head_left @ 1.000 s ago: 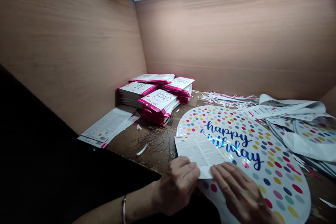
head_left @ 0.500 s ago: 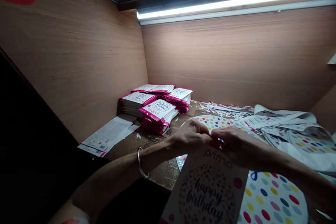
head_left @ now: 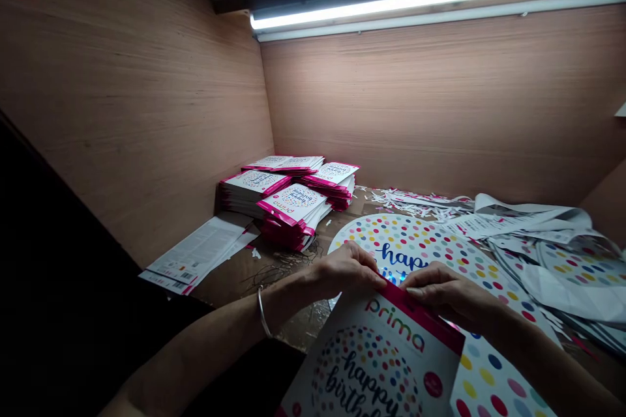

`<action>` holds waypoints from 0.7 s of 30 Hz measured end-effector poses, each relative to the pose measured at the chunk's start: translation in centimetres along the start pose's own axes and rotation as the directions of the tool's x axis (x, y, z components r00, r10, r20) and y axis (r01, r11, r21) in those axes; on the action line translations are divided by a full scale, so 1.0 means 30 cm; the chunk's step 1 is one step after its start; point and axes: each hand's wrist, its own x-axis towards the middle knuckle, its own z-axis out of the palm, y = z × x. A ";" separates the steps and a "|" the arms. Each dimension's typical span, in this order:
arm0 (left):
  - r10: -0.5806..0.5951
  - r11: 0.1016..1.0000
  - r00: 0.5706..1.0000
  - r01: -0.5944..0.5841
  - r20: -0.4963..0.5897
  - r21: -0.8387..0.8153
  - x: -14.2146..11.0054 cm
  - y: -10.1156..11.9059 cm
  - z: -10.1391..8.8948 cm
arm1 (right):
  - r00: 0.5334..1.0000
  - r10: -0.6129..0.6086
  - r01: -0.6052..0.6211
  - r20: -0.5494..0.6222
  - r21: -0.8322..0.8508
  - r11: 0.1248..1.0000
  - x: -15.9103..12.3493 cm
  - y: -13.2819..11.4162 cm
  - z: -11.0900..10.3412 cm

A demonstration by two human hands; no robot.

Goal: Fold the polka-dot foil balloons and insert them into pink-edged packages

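A white packet (head_left: 372,355) with a pink top band, the word "prima" and "happy birthday" in a ring of dots hangs tilted before me, its lower part cut off by the frame. My left hand (head_left: 349,268) pinches its top edge near the left corner. Along the same edge, my right hand (head_left: 445,290) has thumb and fingers closed on the pink band. Behind and beneath the hands lies a large round dotted foil balloon (head_left: 391,228) with blue lettering, partly covered by the packet and my right arm.
Stacks of similar pink-edged packets (head_left: 293,203) stand at the back left, with flat printed packets (head_left: 198,251) by the table's left edge. Paper scraps (head_left: 415,205), white strips (head_left: 528,214) and another dotted balloon (head_left: 581,264) lie to the right. Wooden walls (head_left: 415,98) enclose the table.
Both hands have moved lower with the packet, and the right hand has drawn slightly apart from the left. The packet's pink band and the balloon's lettering now show more.
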 end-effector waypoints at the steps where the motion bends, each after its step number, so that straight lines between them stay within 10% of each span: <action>1: -0.010 1.000 1.000 0.011 -0.012 0.015 0.004 -0.006 0.003 | 1.000 -0.004 0.005 0.014 -0.055 0.998 -0.002 -0.006 0.002; 4: -0.030 0.997 0.999 0.032 -0.031 0.068 0.018 -0.027 0.011 | 0.995 -0.098 0.102 0.030 -0.353 0.930 -0.009 -0.016 0.030; 10: -0.055 0.993 0.997 0.060 -0.051 0.100 0.039 -0.073 0.039 | 0.898 -0.438 0.146 -0.042 -0.911 0.386 -0.002 0.042 0.121; 12: -0.056 0.992 0.997 0.061 -0.047 0.110 0.038 -0.082 0.044 | 0.911 -0.404 0.122 -0.086 -0.878 0.462 0.009 0.055 0.118; 16: -0.038 0.997 0.999 0.039 -0.006 0.064 0.026 -0.088 0.036 | 0.995 -0.095 0.074 -0.033 -0.389 0.918 0.021 0.057 0.062; 21: -0.071 0.997 0.997 0.072 0.017 -0.011 0.013 -0.106 0.025 | 0.997 0.057 -0.062 0.052 0.088 0.994 0.021 0.100 0.019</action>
